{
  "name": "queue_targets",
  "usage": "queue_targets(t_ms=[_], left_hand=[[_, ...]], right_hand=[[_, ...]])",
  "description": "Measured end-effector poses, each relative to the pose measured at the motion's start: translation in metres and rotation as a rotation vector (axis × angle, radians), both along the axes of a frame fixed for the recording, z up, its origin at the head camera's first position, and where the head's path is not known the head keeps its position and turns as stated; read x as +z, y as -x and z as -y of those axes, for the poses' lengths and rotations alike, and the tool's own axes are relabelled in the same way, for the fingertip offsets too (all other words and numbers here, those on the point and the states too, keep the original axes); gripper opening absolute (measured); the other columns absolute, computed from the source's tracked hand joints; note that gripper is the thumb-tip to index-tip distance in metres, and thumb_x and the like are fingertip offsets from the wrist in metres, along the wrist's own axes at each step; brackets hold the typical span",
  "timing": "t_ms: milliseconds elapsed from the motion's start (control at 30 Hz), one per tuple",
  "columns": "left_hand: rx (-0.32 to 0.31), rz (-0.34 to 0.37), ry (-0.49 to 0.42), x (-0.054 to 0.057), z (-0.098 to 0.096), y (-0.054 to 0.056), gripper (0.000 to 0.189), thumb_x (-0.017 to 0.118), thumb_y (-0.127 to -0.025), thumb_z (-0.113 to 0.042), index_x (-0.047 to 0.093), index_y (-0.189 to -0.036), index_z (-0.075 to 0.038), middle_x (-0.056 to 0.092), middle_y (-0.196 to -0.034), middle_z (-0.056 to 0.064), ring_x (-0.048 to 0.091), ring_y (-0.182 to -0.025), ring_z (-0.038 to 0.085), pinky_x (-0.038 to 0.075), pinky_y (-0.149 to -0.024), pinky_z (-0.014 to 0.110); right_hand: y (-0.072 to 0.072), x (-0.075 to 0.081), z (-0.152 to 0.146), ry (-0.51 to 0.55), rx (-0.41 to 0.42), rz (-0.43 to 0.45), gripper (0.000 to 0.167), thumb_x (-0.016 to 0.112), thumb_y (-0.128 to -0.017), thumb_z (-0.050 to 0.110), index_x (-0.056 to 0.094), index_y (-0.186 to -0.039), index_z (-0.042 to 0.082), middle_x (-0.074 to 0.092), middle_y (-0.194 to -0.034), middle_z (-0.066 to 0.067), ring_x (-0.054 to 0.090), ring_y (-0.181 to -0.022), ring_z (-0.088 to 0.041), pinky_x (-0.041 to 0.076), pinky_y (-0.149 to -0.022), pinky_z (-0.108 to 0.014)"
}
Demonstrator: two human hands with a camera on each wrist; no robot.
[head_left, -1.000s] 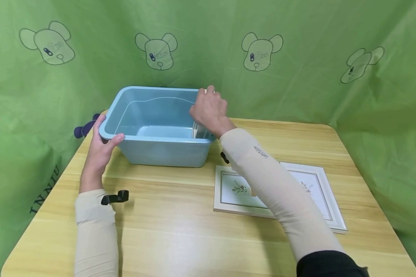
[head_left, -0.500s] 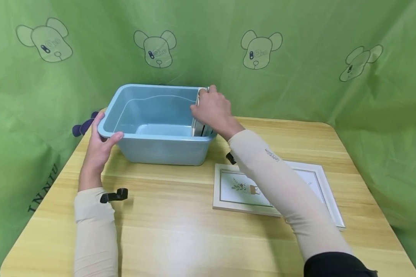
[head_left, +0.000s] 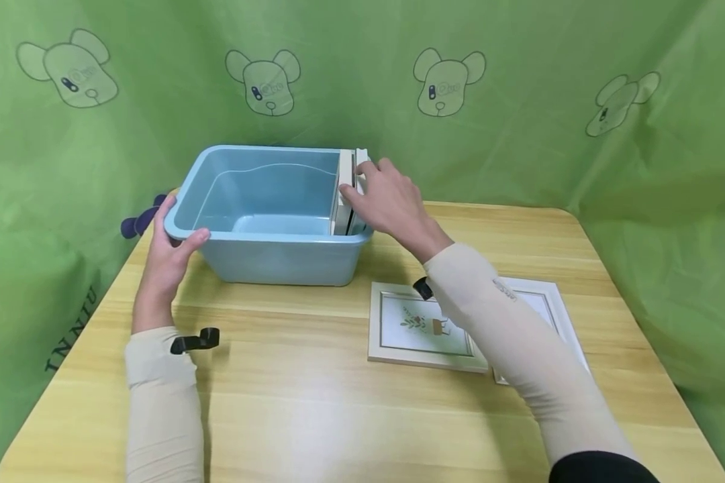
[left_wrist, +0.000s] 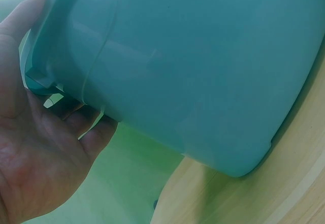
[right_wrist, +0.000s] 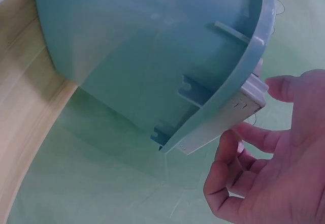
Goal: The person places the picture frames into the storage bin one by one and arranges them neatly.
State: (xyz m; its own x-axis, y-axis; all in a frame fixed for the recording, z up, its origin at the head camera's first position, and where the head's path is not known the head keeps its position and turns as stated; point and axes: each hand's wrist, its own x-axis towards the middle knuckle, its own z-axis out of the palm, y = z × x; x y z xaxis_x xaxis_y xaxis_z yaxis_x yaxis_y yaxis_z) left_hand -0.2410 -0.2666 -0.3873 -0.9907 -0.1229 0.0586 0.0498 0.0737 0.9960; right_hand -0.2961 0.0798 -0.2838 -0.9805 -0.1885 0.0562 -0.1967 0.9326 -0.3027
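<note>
A light blue plastic basin [head_left: 278, 258] stands on the table. My left hand [head_left: 166, 258] grips its left end, thumb over the rim and fingers along the outside; the left wrist view shows this hand [left_wrist: 45, 132] against the basin wall [left_wrist: 193, 71]. Inside the right end, two white picture frames stand on edge side by side, a nearer-to-middle frame [head_left: 342, 194] and an outer frame [head_left: 361, 155]. My right hand [head_left: 393, 198] hovers at their top edges with thumb and fingers spread loosely. In the right wrist view its fingertips lie right beside a frame's corner [right_wrist: 251, 94].
Right of the basin, a picture frame with a plant print [head_left: 423, 329] lies flat, beside another white frame [head_left: 550, 302] partly covered by my right forearm. A green curtain [head_left: 356, 80] hangs behind the wooden table [head_left: 290, 402]. A purple object [head_left: 139, 223] shows behind the left edge.
My right hand has loosened from the frames and drawn slightly back to the right, uncovering their top edges. The left hand keeps its hold on the basin.
</note>
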Motion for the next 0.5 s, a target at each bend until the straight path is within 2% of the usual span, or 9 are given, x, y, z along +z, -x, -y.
queue_targets(t_ms=[300, 500], left_hand=[[-0.001, -0.019, -0.028, -0.001, 0.001, -0.002, 0.089, 0.069, -0.088, -0.019, 0.011, -0.154, -0.034, 0.018, -0.16, 0.009, 0.022, -0.143, 0.025, 0.015, -0.123, 0.046], [0.002, -0.028, -0.029, 0.001, -0.002, -0.002, 0.088, 0.069, -0.088, -0.019, 0.012, -0.154, -0.033, 0.02, -0.159, 0.009, 0.024, -0.143, 0.025, 0.017, -0.123, 0.046]], right_hand=[[-0.014, -0.014, -0.011, 0.046, 0.04, -0.031, 0.057, 0.043, -0.096, 0.053, 0.05, -0.137, 0.015, 0.055, -0.121, -0.01, 0.051, -0.091, -0.023, 0.047, -0.071, -0.038], [-0.021, -0.02, -0.026, 0.099, 0.014, -0.025, 0.058, 0.04, -0.097, 0.055, 0.047, -0.142, 0.017, 0.054, -0.13, -0.01, 0.054, -0.104, -0.025, 0.049, -0.083, -0.043]])
